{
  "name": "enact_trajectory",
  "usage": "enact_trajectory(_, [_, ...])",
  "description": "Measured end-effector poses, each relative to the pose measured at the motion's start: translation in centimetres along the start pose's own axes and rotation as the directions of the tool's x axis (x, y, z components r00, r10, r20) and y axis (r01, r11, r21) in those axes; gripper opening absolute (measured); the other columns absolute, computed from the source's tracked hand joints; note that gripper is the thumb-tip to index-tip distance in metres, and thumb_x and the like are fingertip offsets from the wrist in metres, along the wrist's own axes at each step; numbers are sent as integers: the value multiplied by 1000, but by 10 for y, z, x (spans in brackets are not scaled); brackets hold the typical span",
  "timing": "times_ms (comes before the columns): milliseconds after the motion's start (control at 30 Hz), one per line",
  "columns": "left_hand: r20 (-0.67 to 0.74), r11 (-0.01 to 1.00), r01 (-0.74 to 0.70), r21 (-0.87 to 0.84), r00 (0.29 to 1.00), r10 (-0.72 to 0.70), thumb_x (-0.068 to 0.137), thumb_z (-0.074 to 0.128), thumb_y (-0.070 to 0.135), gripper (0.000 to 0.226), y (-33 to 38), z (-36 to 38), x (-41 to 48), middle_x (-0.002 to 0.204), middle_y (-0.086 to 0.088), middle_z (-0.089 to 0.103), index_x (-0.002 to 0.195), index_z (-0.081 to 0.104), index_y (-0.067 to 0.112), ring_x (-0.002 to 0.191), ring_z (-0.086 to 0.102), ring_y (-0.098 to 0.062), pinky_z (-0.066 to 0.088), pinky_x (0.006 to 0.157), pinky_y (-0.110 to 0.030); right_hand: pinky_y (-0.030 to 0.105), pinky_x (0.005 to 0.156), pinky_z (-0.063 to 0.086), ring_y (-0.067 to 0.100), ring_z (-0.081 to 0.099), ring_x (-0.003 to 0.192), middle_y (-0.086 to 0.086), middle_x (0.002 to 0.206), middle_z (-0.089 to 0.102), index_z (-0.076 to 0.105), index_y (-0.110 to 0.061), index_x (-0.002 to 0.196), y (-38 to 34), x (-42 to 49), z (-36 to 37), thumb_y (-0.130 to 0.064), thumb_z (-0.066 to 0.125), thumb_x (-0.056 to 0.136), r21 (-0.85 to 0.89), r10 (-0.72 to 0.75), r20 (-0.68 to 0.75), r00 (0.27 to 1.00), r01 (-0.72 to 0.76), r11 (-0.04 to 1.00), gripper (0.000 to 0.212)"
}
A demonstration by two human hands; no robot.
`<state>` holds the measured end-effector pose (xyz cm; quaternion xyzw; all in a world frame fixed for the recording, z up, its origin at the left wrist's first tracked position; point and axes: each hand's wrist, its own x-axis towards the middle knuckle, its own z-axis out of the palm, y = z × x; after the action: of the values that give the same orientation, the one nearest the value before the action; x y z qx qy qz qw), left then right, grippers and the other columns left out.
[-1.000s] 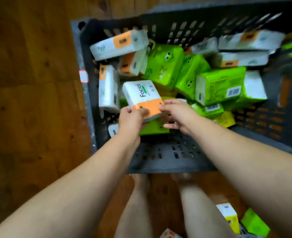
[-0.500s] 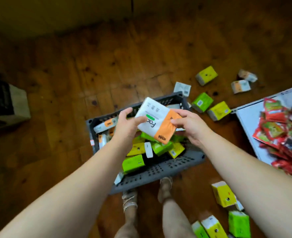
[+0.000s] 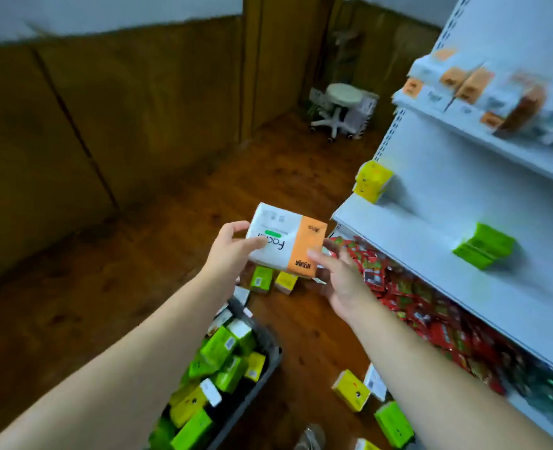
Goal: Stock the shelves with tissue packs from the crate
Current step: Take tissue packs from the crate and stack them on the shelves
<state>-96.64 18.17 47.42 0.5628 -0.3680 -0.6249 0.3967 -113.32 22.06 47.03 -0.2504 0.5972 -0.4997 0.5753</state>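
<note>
Both hands hold 1 tissue pack (image 3: 286, 241) in the air beside the white shelves (image 3: 408, 232)
The pack is a soft white wrapper with an orange band across its right end, black "Facial" lettering and a small green oval on the face; it is tilted, above the wooden floor (image 3: 158, 254), beyond the crate (image 3: 263, 381) and just left of the middle shelf's front corner. The left hand (image 3: 233, 251) pinches the white end, thumb on the face; the right hand (image 3: 340, 277) grips the orange end, thumb on top and fingers underneath. On the middle shelf sit 1 yellow pack (image 3: 372, 180) and 1 green pack (image 3: 483, 245), well apart
</note>
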Motion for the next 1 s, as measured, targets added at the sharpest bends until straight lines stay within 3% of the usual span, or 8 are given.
enact_trajectory(167, [214,988,-148,41,967,136,82,66,12,39,61,106,-3,103,-10,69,117,48,17,82,65,-19,50,62,-30,30,61,45,25,63,78,10,100,66,52,-20,110,-77,-20,-78,-6,63,82,46,-171,-148,974,180,983,33])
enact_trajectory(367, [396,957,-277,87,891,222,81,69,21,30,111,238,3,99,-7,70,106,52,22,92,66,-22,52,80,-39,27,55,42,16,60,69,1,88,64,51,-24,94,-161,-23,-178,-8,64,83,14,-346,-309,886,368,930,24])
enact_trajectory(433, [443,947,-311,78,862,246,81,69,19,26,123,282,7,96,-6,69,103,54,22,84,64,-20,50,70,-33,27,54,42,16,60,69,1,86,65,51,-23,94,-185,-18,-213,-8,64,83,11,-372,-345,862,400,916,22])
enact_trajectory(500, [465,935,-340,102,847,258,79,70,21,27,133,322,11,89,-4,65,103,57,20,75,59,-18,47,61,-25,26,53,42,16,60,68,2,84,65,52,-22,93,-206,-10,-246,-8,64,83,19,-370,-376,849,406,914,20])
enact_trajectory(600, [463,897,-393,201,845,266,70,73,30,46,140,372,18,92,-1,64,112,58,17,75,62,-19,47,64,-25,25,53,42,16,60,67,2,81,66,53,-21,92,-230,5,-289,-10,67,81,22,-359,-399,844,400,916,21])
enact_trajectory(700, [440,880,-425,211,845,303,81,69,17,37,139,411,32,100,-5,59,113,52,12,70,58,-13,43,53,-20,24,54,42,17,60,68,1,82,66,53,-21,94,-244,26,-322,-12,69,81,28,-331,-418,846,376,926,22])
enact_trajectory(833, [386,816,-483,318,852,354,81,69,22,25,126,447,56,95,-3,60,99,53,13,83,59,-20,47,73,-32,23,53,43,15,59,66,2,82,65,54,-16,100,-248,58,-352,-11,68,81,43,-266,-442,856,316,948,24])
enact_trajectory(1000, [426,761,-507,405,841,333,82,67,29,28,113,483,92,109,-5,65,105,54,19,98,63,-26,50,88,-41,23,51,44,18,59,71,8,91,65,58,-11,103,-252,98,-380,-12,68,82,37,-219,-504,835,274,961,23])
